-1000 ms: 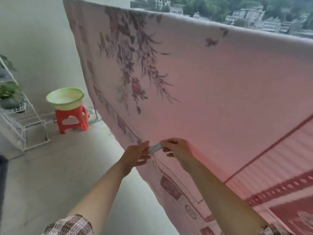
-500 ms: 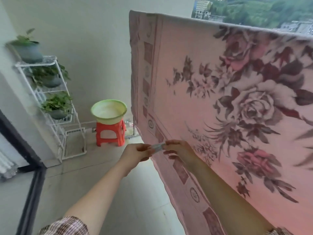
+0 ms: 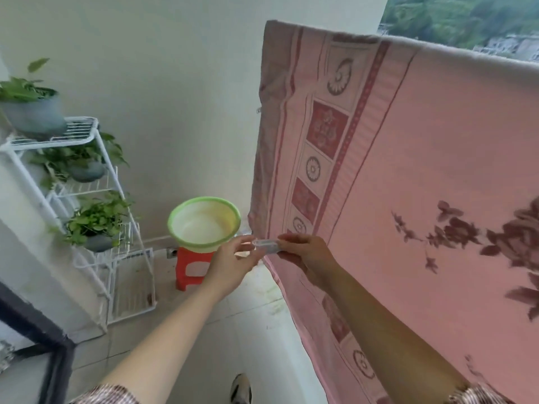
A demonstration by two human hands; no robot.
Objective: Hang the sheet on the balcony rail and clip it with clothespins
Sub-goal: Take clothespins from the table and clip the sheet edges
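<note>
A pink sheet (image 3: 408, 158) with dark flower prints and a patterned border hangs over the balcony rail, whose top line runs from upper middle to the right edge. The rail itself is hidden under the cloth. A pale translucent clothespin (image 3: 267, 246) sits between my two hands in front of the sheet's left edge. My right hand (image 3: 306, 256) pinches one end of it and my left hand (image 3: 232, 265) pinches the other end with fingertips. Both forearms reach up from the bottom of the frame.
A green basin (image 3: 204, 221) rests on a red stool (image 3: 191, 266) by the white wall. A white wire rack (image 3: 96, 217) with potted plants stands at left. A dark door frame (image 3: 43, 336) crosses the lower left. My shoe (image 3: 240, 389) shows on the tiled floor.
The view has swung left along the sheet to its left end. Both hands stayed together on the clothespin, and the basin, stool and plant rack came nearer to the middle of the view.
</note>
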